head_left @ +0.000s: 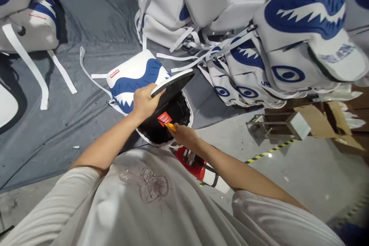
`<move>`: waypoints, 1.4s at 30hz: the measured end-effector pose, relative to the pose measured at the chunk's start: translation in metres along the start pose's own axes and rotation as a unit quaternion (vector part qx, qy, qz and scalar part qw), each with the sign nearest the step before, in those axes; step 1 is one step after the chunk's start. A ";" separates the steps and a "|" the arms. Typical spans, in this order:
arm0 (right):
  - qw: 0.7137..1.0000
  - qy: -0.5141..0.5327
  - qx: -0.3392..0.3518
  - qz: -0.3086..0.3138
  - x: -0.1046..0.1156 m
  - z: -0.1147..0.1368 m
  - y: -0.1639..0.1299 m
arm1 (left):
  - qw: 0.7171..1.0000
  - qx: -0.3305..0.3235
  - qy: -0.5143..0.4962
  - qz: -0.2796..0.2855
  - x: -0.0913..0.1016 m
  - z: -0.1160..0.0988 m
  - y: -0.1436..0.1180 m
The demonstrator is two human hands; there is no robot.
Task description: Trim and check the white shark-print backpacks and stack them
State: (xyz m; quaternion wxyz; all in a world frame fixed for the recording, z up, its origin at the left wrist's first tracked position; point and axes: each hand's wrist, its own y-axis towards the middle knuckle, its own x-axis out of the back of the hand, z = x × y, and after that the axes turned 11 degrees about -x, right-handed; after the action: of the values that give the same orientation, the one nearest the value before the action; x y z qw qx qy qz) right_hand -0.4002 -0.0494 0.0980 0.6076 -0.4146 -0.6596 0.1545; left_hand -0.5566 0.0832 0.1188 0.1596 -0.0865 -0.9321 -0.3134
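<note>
A white backpack (pixel 129 70) with a blue shark-mouth print lies on the grey cloth, its black-lined main compartment gaping toward me. My left hand (pixel 146 102) is closed around the edge of its raised flap (pixel 175 83). Inside, a red label (pixel 164 117) shows against the black lining. In my right hand (pixel 186 135) is a small yellow-orange tool, probably thread snips (pixel 170 126), its front end at the label. The fingers wrap over most of the tool, so its full shape is hidden.
More white backpacks (pixel 161 4) are heaped at the back, with others (pixel 294 42) along the right and at far left (pixel 31 23). Loose straps (pixel 178 59) trail over the grey cloth (pixel 86 27). A metal stool (pixel 276 125) and cardboard (pixel 319 121) stand on the floor at right.
</note>
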 end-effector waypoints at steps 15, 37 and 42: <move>0.950 0.229 0.077 -0.197 -0.054 0.050 0.082 | 0.993 0.012 0.005 -0.115 -0.008 0.007 -0.001; 0.941 0.307 -0.104 -0.099 -0.005 0.005 0.059 | 0.984 0.113 0.039 -0.135 0.019 0.052 0.005; 0.931 0.303 -0.148 -0.141 0.001 -0.024 0.018 | 0.988 0.109 0.027 -0.108 0.015 0.041 0.005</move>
State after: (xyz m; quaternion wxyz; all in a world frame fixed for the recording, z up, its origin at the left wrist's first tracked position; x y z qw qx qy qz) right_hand -0.3716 -0.0443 0.0911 0.7258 -0.4294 -0.5114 -0.1653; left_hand -0.5797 0.1134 0.0959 0.1580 0.0414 -0.9599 -0.2277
